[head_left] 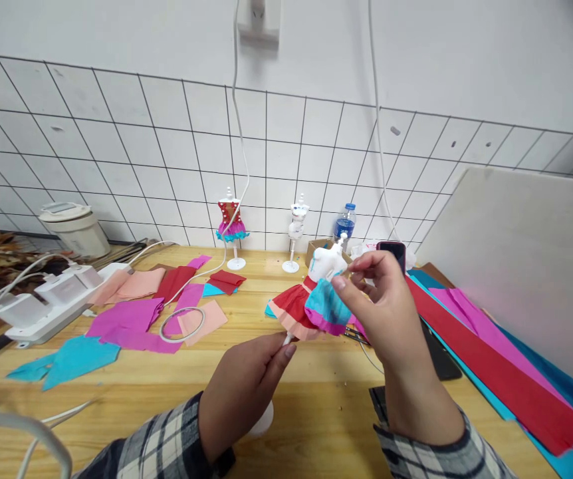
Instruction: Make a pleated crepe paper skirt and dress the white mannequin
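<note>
A small white dress form [320, 265] leans tilted in front of me. It wears a red crepe-paper skirt [294, 305] with a peach hem and a blue piece [327, 301] edged in magenta. My left hand [247, 379] is closed around the thin white stand rod below the skirt; the round base shows partly under that hand. Beside the bust, my right hand [383, 303] pinches thumb and forefinger together at the upper edge of the blue piece. What lies between those fingertips is too small to make out.
Two more dress forms, one dressed [231, 223] and one mostly white [295, 229], stand by the tiled wall. Paper pieces [129, 319] and a power strip [62, 303] lie left. Long paper strips [490, 352], a phone [391, 251] and a bottle [345, 223] are at right.
</note>
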Action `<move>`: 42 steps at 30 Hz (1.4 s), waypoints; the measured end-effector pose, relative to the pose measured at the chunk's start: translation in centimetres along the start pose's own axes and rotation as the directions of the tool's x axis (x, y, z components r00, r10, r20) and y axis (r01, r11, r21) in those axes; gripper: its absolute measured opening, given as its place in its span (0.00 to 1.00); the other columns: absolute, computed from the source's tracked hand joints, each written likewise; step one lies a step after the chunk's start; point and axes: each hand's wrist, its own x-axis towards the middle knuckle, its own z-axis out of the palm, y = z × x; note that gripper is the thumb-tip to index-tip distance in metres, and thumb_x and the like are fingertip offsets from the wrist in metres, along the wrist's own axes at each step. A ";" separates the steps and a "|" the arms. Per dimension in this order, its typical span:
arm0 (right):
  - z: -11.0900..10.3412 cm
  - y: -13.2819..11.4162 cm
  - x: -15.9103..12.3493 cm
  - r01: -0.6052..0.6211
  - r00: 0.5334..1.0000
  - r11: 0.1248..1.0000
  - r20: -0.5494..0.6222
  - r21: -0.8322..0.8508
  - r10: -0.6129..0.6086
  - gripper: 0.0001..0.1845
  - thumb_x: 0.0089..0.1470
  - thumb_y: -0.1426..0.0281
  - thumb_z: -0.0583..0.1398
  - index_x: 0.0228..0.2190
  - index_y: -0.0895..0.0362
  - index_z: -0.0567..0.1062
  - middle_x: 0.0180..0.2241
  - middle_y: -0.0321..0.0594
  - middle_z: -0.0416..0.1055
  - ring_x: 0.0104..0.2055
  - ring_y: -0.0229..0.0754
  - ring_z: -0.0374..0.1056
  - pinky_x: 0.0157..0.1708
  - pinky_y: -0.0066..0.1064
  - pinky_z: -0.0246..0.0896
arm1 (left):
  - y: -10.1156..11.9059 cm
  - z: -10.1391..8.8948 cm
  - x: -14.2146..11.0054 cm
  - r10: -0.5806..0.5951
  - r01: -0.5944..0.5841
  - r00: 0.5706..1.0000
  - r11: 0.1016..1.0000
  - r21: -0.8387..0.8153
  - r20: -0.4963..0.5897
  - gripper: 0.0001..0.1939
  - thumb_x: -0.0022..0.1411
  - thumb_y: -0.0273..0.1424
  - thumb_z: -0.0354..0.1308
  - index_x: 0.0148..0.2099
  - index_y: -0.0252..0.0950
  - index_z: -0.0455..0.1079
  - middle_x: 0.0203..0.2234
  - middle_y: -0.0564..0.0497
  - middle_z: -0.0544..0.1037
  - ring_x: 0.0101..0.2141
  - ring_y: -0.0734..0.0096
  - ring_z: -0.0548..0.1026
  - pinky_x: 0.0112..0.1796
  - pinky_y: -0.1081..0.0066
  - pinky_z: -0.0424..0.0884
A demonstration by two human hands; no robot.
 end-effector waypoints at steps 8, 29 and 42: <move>-1.3 0.6 0.7 -0.144 0.949 0.969 0.306 0.199 0.078 0.48 0.47 0.62 0.70 0.65 0.44 0.55 0.57 0.48 0.69 0.54 0.52 0.69 0.46 0.47 0.69 | 0.5 -0.4 -0.4 0.081 -0.068 0.994 0.984 -0.163 0.073 0.21 0.73 0.39 0.41 0.30 0.38 0.66 0.21 0.56 0.71 0.24 0.74 0.68 0.28 0.74 0.61; 0.6 -0.4 -1.1 0.010 0.992 1.000 0.128 -0.007 -0.009 0.44 0.44 0.63 0.71 0.62 0.44 0.64 0.58 0.44 0.69 0.55 0.57 0.70 0.46 0.48 0.73 | 2.6 -7.5 -0.7 0.419 -0.347 0.822 0.906 0.243 -0.387 0.10 0.64 0.41 0.59 0.43 0.42 0.74 0.33 0.52 0.78 0.34 0.68 0.75 0.36 0.69 0.69; 1.1 -0.8 -1.4 -0.001 0.987 0.997 0.158 0.081 -0.011 0.40 0.45 0.65 0.70 0.60 0.49 0.67 0.53 0.45 0.74 0.50 0.55 0.74 0.41 0.45 0.76 | 1.8 -7.9 -0.2 0.616 -0.485 0.758 0.752 0.446 -0.214 0.13 0.60 0.25 0.60 0.46 0.47 0.73 0.39 0.57 0.82 0.40 0.66 0.77 0.53 0.55 0.61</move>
